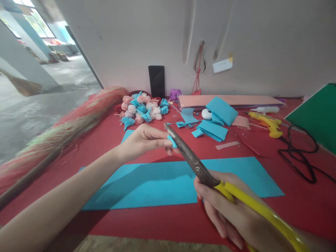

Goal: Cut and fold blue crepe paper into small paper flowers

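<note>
Scissors (198, 170) — handles (258, 206) in right hand's (228, 206) grip | left hand's (147, 139) grip pinched on a small blue paper piece (172, 141) at the blades (185, 150), above the blue sheet (162, 185) | risk — fingertips (166, 142) so close, a slip could nick them

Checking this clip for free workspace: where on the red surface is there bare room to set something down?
Bare red shows between the table's near edge and the blue sheet, left of the right hand, and between the sheet's right end and the black cord. Crowded: the back, with paper flowers, folded blue paper and glue gun.
</note>
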The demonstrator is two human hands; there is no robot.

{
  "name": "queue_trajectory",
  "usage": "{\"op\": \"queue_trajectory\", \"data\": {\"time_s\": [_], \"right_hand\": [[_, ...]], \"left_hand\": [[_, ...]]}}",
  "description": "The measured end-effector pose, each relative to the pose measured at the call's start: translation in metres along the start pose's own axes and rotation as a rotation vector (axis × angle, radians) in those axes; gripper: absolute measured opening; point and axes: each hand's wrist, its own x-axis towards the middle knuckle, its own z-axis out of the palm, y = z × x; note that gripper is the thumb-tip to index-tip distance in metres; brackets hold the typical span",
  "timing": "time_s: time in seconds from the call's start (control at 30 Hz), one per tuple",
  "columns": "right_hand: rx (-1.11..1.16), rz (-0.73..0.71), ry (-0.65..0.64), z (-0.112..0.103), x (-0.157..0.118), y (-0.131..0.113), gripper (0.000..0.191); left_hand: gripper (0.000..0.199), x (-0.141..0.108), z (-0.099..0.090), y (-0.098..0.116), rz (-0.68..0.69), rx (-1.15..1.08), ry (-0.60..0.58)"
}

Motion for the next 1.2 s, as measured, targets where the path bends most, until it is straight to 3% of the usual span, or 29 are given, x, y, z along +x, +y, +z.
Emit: {"op": "queue_trajectory", "data": {"time_s": [0.13,0.2,0.23,0.3,0.33,0.37,0.47,0.6,0.77,1.0,1.2], "right_hand": [[0.012,0.022,0.105,-0.006,-0.007,-0.013,0.034],[-0.037,-0.109,0.219,-0.017,-0.002,-0.014,0.032],[-0.117,-0.185,0.280,-0.024,0.004,-0.011,0.030],[-0.500,-0.414,0.390,-0.040,0.021,-0.002,0.021],[-0.693,-0.437,0.438,-0.047,0.030,0.004,0.018],[-0.735,-0.451,0.470,-0.053,0.039,0.010,0.016],[-0.823,-0.396,0.452,-0.063,0.057,0.024,0.017],[-0.933,-0.370,0.389,-0.058,0.063,0.034,0.035],[-1.045,-0.408,0.326,-0.055,0.062,0.043,0.054],[-1.178,-0.473,0.308,-0.063,0.059,0.042,0.045],[-1.200,-0.606,0.235,-0.070,0.051,0.034,0.029]], "left_hand": [[0.012,0.001,-0.001,-0.004,-0.017,0.004,-0.016],[0.013,0.001,-0.001,-0.005,0.001,0.027,-0.026],[0.013,0.001,0.000,-0.006,0.019,0.037,-0.026],[0.012,0.002,0.002,-0.006,0.072,0.052,-0.027],[0.012,0.002,0.003,-0.006,0.108,0.059,-0.031],[0.012,0.002,0.005,-0.006,0.141,0.065,-0.036],[0.013,0.004,0.010,-0.005,0.214,0.074,-0.059],[0.015,0.005,0.016,-0.005,0.234,0.064,-0.074],[0.013,0.003,0.021,-0.005,0.180,0.027,0.028],[0.007,0.002,0.039,-0.006,0.033,-0.344,0.171],[0.019,-0.001,0.050,-0.001,0.038,-0.373,0.147]]}}
